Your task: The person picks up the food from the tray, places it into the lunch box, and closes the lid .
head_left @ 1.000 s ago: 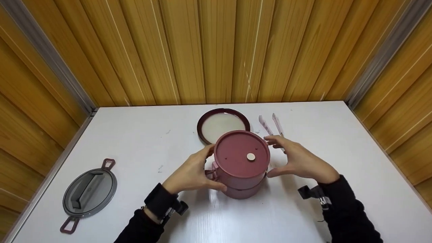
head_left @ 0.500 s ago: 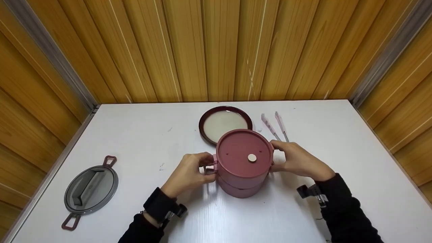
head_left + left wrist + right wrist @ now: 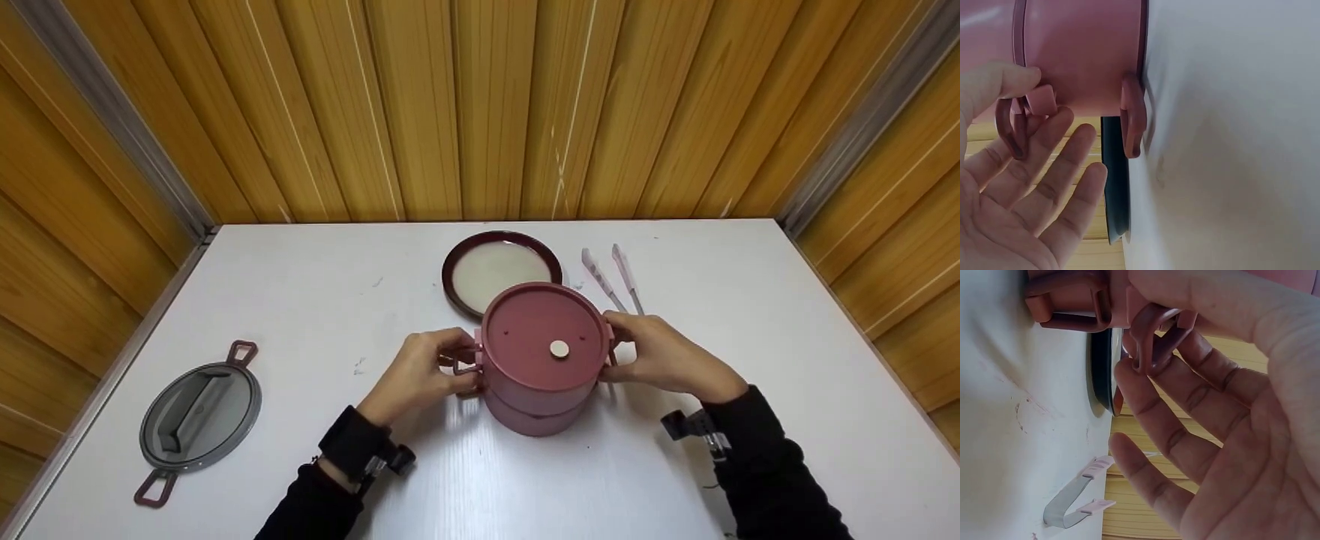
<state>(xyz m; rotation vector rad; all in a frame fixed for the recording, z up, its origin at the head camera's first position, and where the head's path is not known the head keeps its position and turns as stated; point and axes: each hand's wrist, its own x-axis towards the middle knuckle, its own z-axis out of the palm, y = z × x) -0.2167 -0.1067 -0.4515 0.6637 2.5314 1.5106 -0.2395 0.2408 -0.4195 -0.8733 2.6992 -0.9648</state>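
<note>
In the head view a dusty-pink pot (image 3: 536, 405) stands upright at mid-table, its round top carrying a pale button (image 3: 559, 349). A seam runs round its side, and small loop handles stick out. My left hand (image 3: 420, 375) is at the left side. In the left wrist view its thumb and index finger pinch around a pink clip (image 3: 1042, 100) and the upper loop handle (image 3: 1012, 129); the other fingers are spread. A lower loop handle (image 3: 1133, 121) hangs free. My right hand (image 3: 664, 356) holds the opposite loop handle (image 3: 1148, 337), thumb on the pot's side, fingertips behind the loop.
Behind the pot lies a dark-rimmed plate (image 3: 501, 271), partly covered by it in the head view. Tongs (image 3: 606, 276) with pale pink tips lie right of the plate. A grey lid (image 3: 201, 420) with two dark-red loops rests far left. Wood-patterned walls (image 3: 480, 112) enclose the table.
My right hand has closed in from beside the pot onto its right handle. My left hand has shifted from around the pot's side to its left handle and clip.
</note>
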